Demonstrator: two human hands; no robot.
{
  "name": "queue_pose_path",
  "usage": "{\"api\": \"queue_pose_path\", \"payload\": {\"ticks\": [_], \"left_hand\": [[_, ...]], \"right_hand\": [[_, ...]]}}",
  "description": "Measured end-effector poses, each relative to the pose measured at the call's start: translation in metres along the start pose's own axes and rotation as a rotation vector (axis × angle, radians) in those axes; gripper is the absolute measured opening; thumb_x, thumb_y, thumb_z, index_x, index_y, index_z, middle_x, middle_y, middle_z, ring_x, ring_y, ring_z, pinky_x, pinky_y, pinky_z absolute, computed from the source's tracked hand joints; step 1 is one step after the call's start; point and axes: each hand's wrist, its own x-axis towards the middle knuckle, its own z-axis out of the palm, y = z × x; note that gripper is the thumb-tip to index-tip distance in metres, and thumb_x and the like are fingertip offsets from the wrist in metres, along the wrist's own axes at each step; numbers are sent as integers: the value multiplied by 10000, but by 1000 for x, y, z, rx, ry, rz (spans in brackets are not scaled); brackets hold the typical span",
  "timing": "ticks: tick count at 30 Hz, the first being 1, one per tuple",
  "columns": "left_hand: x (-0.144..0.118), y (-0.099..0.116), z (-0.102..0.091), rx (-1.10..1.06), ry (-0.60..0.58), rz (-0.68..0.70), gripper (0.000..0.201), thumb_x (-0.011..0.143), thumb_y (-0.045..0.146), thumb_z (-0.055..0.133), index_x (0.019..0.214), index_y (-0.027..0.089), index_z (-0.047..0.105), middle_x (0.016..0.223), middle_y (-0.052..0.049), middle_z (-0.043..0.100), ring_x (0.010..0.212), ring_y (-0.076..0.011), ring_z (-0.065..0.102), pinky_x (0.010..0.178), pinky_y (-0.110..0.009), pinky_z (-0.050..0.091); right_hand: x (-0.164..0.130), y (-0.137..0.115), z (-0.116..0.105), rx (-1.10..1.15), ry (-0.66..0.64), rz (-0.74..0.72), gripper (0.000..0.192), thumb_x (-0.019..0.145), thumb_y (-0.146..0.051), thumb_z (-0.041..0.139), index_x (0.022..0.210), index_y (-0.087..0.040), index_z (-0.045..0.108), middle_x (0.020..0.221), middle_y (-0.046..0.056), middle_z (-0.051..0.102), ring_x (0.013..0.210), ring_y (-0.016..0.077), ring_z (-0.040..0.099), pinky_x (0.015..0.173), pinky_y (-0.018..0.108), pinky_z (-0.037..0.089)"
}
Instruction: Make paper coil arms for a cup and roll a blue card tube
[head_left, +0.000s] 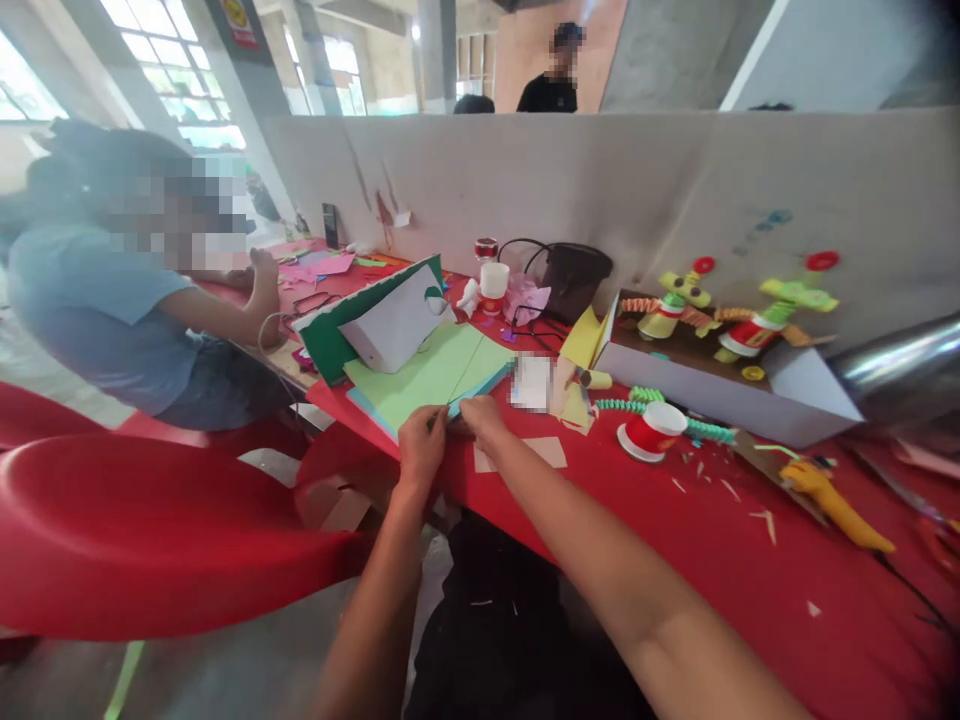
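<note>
A stack of light green paper (420,375) lies on the red table, with blue paper (487,385) showing under its edges. A thin dark line crosses the green paper and runs down to my hands. My left hand (422,445) is closed in a pinch at the near corner of the stack. Right beside it, my right hand (481,420) is also closed on the paper's near edge, its fingertips partly hidden. Under my right wrist lies a pale pink piece of card (551,453). A folded white sheet (394,335) leans against a green board (330,345) behind the stack.
To the right are a red and white paper cup (652,432) with coiled paper arms, a box (720,390) with two paper-cup figures, and a yellow glue gun (836,500). A black bag (574,275) stands at the back. A person (112,290) sits at left near a red chair (165,530).
</note>
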Motion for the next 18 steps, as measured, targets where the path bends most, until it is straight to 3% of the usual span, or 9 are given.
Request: {"api": "queue_pose_path", "payload": {"ticks": [3, 7, 9, 11, 14, 18], "left_hand": [[-4, -7, -10, -38, 112, -49, 253, 852, 272, 529, 962, 195, 743, 994, -77, 760, 924, -204, 690, 859, -334, 524], [-5, -13, -35, -58, 165, -45, 174, 764, 212, 605, 847, 223, 757, 936, -37, 763, 924, -205, 686, 889, -334, 523], [-8, -11, -45, -68, 261, -7, 226, 768, 164, 553, 845, 221, 757, 933, -29, 757, 962, -196, 675, 935, -335, 503], [-12, -8, -51, -70, 344, 53, 282, 764, 134, 526, 901, 215, 759, 956, -31, 750, 987, -190, 664, 961, -336, 490], [-15, -4, -53, -2, 242, 139, 290, 754, 170, 590, 978, 226, 766, 1024, -34, 750, 1028, -209, 648, 992, -352, 473], [-7, -11, -48, 209, 91, 90, 294, 808, 231, 602, 1055, 223, 763, 1081, -59, 749, 1052, -235, 639, 989, -352, 464]], "right_hand": [[2, -5, 1, -92, -8, 69, 355, 945, -350, 600, 1246, -163, 574, 1238, 96, 609, 1042, 223, 635, 871, 432, 555], [2, -12, -1, -206, 29, 83, 346, 947, -350, 598, 1238, -163, 578, 1224, 91, 614, 1026, 215, 638, 861, 422, 559], [2, -14, -4, -250, 62, 56, 284, 940, -345, 607, 1140, -144, 619, 1105, 75, 660, 918, 185, 664, 788, 367, 573], [3, -14, -6, -280, 101, 12, 202, 898, -333, 652, 914, -131, 654, 856, 38, 692, 735, 156, 680, 648, 275, 555], [4, -13, -8, -298, 153, -63, 273, 821, -316, 696, 629, -186, 552, 530, -28, 590, 526, 141, 652, 477, 199, 467], [2, -13, -11, -312, 166, -140, 380, 806, -403, 694, 567, -226, 457, 454, -44, 546, 478, 146, 641, 440, 205, 464]]}}
